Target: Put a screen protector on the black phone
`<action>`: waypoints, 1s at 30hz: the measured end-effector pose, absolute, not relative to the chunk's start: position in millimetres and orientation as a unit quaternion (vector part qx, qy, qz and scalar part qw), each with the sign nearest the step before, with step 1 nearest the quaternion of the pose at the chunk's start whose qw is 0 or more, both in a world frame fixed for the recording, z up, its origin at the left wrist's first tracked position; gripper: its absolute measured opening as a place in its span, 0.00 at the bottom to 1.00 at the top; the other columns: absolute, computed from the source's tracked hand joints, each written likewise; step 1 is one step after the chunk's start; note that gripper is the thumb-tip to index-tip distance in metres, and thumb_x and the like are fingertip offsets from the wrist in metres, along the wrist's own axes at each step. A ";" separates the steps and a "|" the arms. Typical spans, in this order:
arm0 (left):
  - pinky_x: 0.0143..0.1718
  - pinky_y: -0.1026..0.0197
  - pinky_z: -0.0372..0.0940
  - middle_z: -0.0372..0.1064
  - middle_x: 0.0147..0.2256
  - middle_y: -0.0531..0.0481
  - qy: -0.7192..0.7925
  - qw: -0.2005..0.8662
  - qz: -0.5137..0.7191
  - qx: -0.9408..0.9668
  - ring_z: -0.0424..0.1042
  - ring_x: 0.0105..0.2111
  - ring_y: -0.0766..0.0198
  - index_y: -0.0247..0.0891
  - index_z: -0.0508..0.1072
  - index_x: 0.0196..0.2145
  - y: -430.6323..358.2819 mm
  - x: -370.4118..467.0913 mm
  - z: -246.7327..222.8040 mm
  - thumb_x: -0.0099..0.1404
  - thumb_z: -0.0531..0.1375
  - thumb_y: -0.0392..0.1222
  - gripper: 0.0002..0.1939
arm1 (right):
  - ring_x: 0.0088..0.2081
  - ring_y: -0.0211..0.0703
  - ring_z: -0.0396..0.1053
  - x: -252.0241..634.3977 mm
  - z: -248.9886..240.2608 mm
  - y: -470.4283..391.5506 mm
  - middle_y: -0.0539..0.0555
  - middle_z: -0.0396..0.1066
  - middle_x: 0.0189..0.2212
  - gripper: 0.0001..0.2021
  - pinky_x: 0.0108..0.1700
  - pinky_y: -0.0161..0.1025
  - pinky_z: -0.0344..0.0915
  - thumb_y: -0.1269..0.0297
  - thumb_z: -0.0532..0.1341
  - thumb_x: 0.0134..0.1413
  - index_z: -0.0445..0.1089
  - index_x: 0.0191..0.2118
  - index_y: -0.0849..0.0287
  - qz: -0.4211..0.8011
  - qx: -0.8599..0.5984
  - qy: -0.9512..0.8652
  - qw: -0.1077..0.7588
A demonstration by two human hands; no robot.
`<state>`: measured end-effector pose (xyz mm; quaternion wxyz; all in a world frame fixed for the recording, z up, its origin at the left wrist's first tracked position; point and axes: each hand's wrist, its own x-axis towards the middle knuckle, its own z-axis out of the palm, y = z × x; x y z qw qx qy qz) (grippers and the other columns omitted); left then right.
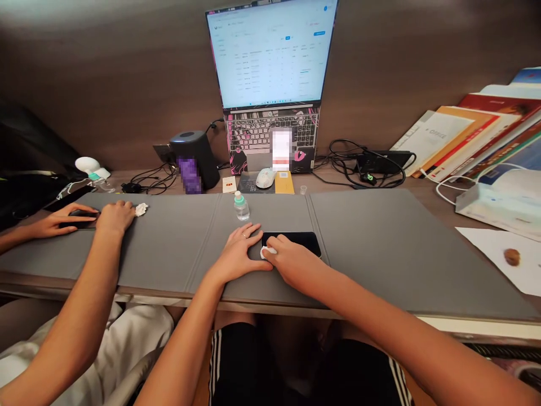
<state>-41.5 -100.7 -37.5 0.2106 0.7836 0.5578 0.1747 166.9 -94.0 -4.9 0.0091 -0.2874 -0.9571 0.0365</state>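
A black smartphone (pixel 302 241) lies flat on the grey desk mat (pixel 363 254), screen up. My left hand (pixel 236 254) braces its left end, the thumb along the near edge and the fingers by the far left corner. A ring is on one of those fingers. My right hand (pixel 291 259) pinches a small white tissue (pixel 267 253) against the left part of the screen and covers some of the phone. Just beyond my left hand, a small clear bottle (pixel 242 208) with a white and mint top stands upright.
At left, another person's hands (pixel 114 217) work at a dark phone (pixel 80 217), near a crumpled tissue (pixel 141 209). An open laptop (pixel 273 118), a mouse (pixel 266 178), a black speaker (pixel 203 158) and cables (pixel 372 163) sit behind. Books (pixel 477 129) and a tissue pack (pixel 502 203) are right.
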 end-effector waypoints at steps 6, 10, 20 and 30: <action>0.73 0.38 0.44 0.53 0.72 0.46 0.556 0.213 0.174 0.784 0.48 0.73 0.42 0.44 0.67 0.67 -100.1 -41.3 -36.9 0.57 0.72 0.60 0.45 | 0.46 0.52 0.65 210.2 -3.7 -99.5 0.64 0.68 0.49 0.21 0.43 0.43 0.66 0.83 0.55 0.58 0.71 0.55 0.65 0.028 -0.300 -0.953 0.007; 0.74 0.38 0.39 0.54 0.72 0.48 0.549 0.226 0.177 0.785 0.47 0.74 0.44 0.45 0.65 0.68 -99.3 -42.4 -38.4 0.59 0.70 0.62 0.45 | 0.47 0.51 0.65 213.9 -6.5 -102.0 0.64 0.67 0.50 0.18 0.44 0.42 0.66 0.81 0.53 0.62 0.71 0.53 0.63 0.031 -0.314 -0.948 0.030; 0.75 0.39 0.39 0.52 0.73 0.50 0.547 0.226 0.164 0.789 0.45 0.75 0.46 0.46 0.63 0.70 -100.1 -43.5 -38.0 0.60 0.70 0.60 0.45 | 0.46 0.51 0.65 186.4 -15.1 -97.9 0.64 0.68 0.49 0.19 0.49 0.45 0.65 0.83 0.56 0.59 0.72 0.53 0.66 0.026 -0.285 -0.957 0.044; 0.75 0.40 0.39 0.52 0.73 0.51 0.549 0.230 0.161 0.787 0.45 0.75 0.48 0.46 0.63 0.69 -99.0 -42.1 -37.5 0.61 0.70 0.59 0.43 | 0.45 0.53 0.65 184.5 -15.1 -102.7 0.65 0.69 0.45 0.17 0.47 0.46 0.66 0.83 0.55 0.60 0.72 0.52 0.70 0.004 -0.309 -0.950 0.035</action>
